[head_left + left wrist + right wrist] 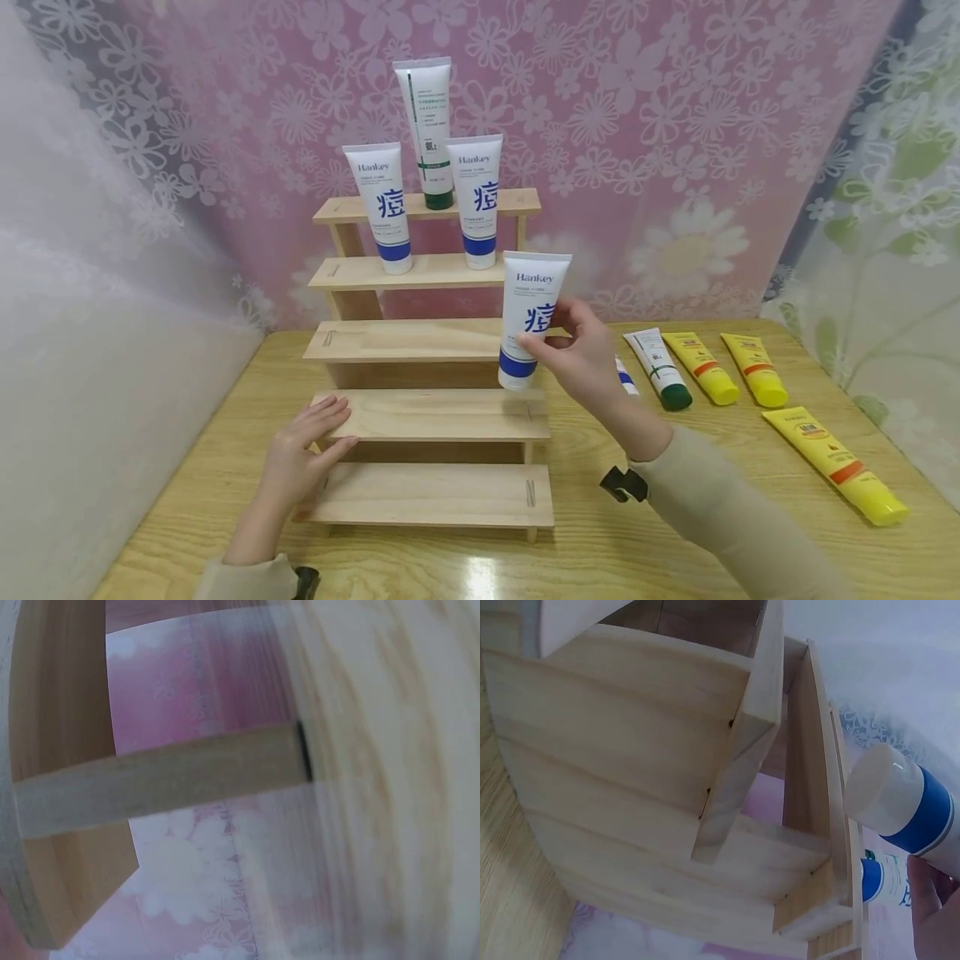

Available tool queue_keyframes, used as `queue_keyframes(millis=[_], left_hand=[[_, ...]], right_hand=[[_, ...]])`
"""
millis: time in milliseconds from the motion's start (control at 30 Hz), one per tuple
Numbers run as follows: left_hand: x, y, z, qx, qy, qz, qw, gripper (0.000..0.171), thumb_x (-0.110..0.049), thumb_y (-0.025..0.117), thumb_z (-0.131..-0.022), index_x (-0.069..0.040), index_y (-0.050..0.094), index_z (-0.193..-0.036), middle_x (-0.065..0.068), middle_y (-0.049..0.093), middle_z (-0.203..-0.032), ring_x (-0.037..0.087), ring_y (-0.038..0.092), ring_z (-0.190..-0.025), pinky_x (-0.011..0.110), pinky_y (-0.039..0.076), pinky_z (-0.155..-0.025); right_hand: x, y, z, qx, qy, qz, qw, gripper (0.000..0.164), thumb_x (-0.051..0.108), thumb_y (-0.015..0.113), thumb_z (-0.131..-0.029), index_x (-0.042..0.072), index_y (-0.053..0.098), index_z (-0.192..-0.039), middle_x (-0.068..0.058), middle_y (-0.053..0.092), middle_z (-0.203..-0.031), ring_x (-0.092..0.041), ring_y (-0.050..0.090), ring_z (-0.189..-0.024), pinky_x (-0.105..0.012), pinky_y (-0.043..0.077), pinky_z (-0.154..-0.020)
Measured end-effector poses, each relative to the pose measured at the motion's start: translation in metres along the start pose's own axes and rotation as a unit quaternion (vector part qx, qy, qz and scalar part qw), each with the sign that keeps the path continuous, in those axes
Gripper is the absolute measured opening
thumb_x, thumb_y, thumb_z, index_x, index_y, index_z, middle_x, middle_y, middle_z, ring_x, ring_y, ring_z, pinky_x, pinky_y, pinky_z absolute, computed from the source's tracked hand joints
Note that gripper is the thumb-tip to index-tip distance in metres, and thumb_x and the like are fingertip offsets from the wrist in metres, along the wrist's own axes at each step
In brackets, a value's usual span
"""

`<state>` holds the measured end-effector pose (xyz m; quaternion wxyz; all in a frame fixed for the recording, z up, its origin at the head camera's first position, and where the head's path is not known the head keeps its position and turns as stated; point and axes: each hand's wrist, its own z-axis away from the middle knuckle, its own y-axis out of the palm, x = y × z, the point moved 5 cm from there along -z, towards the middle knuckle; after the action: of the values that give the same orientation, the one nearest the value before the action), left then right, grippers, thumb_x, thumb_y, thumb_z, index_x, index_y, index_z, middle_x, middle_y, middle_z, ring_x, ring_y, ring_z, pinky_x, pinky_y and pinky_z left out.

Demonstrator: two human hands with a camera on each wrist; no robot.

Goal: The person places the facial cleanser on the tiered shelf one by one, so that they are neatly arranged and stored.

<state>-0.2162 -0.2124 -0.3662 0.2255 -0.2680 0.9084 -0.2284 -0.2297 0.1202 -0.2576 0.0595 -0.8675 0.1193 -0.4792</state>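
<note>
1. Near right: a yellow tube with an orange band [834,465] lies on the wood-grained table [600,550].
2. Near left: the left hand [298,442], fingers extended, rests on the left end of the second tread [435,414] of a pale wooden five-tier stand [426,493], gripping no tube. Steady pressure there would probably brace the stand.
3. Centre right: the right hand [585,358] pinches, thumb in front and fingers behind, a white squeeze tube with a blue band [528,287], cap downward, before the right end of the middle tread [412,340]. Contact between cap and wood cannot be told. An upright tube, cap level and clear of the tread's edge, should handle best.
4. Farther: two matching white-and-blue tubes [384,196] stand on the fourth tread [435,272]; avoiding them seems prudent.
</note>
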Motion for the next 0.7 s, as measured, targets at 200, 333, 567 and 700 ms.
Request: queue_keyframes(millis=[200,333,567,700], left_hand=[[0.0,0.0,0.0,0.005,-0.009,0.004,0.9999,0.037,-0.018,0.077,-0.066,0.002,0.067,-0.095,0.017,0.063,-0.101,0.027,0.055,-0.103,0.026,0.028,-0.102],[0.0,0.0,-0.001,0.006,-0.01,0.002,0.9999,0.038,-0.015,0.078,-0.064,0.003,0.067,-0.095,0.017,0.063,-0.101,0.029,0.056,-0.102,0.026,0.028,-0.102],[0.0,0.0,-0.001,0.008,-0.01,-0.003,0.9999,0.039,-0.01,0.079,-0.061,0.003,0.067,-0.095,0.015,0.063,-0.102,0.029,0.056,-0.101,0.028,0.031,-0.101],[0.001,0.0,-0.001,0.007,-0.008,-0.004,0.9999,0.039,-0.013,0.079,-0.061,0.003,0.067,-0.095,0.015,0.063,-0.102,0.029,0.056,-0.101,0.028,0.03,-0.102]], right_hand=[[0.003,0.02,-0.009,0.015,-0.003,-0.02,1.0,0.045,0.002,0.07,-0.074,-0.006,0.048,-0.113,-0.015,0.057,-0.1,-0.023,0.054,-0.086,-0.026,0.053,-0.071],[-0.004,0.032,-0.018,0.023,-0.013,-0.037,0.999,0.045,0.006,0.071,-0.074,-0.003,0.049,-0.112,-0.012,0.058,-0.1,-0.021,0.055,-0.085,-0.029,0.053,-0.071],[-0.002,0.057,-0.03,0.044,0.007,-0.032,0.999,0.046,0.013,0.071,-0.075,0.0,0.048,-0.112,-0.01,0.058,-0.099,-0.019,0.057,-0.085,-0.029,0.051,-0.076],[-0.001,0.071,-0.036,0.046,0.004,-0.04,0.998,0.046,0.013,0.071,-0.075,0.0,0.048,-0.112,-0.01,0.059,-0.099,-0.018,0.058,-0.084,-0.027,0.051,-0.076]])
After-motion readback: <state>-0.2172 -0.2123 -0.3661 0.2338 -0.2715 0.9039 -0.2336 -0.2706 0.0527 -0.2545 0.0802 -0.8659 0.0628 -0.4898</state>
